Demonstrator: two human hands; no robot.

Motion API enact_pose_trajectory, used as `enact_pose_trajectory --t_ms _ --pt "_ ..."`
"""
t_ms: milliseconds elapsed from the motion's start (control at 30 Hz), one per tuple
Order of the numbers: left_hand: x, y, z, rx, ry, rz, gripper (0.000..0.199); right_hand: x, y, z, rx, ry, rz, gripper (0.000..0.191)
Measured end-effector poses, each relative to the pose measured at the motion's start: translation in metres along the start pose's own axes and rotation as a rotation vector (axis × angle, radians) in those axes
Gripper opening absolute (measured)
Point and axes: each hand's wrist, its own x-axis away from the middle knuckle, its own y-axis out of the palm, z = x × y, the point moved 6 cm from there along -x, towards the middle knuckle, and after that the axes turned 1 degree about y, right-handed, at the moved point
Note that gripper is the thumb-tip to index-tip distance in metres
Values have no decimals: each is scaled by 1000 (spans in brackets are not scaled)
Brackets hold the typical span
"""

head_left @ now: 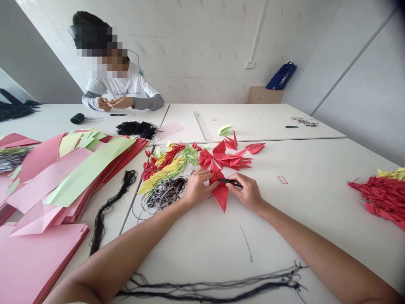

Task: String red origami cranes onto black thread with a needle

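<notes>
My left hand [198,186] is closed on a red folded-paper crane [220,196], its thumb and fingertips pinching the upper part. My right hand [248,192] grips slim black thread snips [232,182], whose narrow tip reaches over the crane toward my left thumb. The snips' blades are too small to tell whether they are apart. Just beyond my hands lie several more red paper cranes [232,159]. A heap of yellow paper cranes [163,175] and a tangle of black and white cord [166,192] lie left of my left hand.
Black threads [215,291] and a thin needle-like strand [246,244] lie near me. Coloured paper sheets [47,249] stack at left; a red crane pile [384,196] sits at right. A clear ruler [202,126] lies farther back. Another person [123,90] works across the table.
</notes>
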Motion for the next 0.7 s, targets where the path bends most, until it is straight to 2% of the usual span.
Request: enact_pose_trajectory --t_ms 233,700 --pt "0 0 -1 -10 -4 -5 31 0 0 2 -2 0 0 11" --pt "0 3 -3 -2 -13 -43 25 -1 -3 -3 -21 -15 42 11"
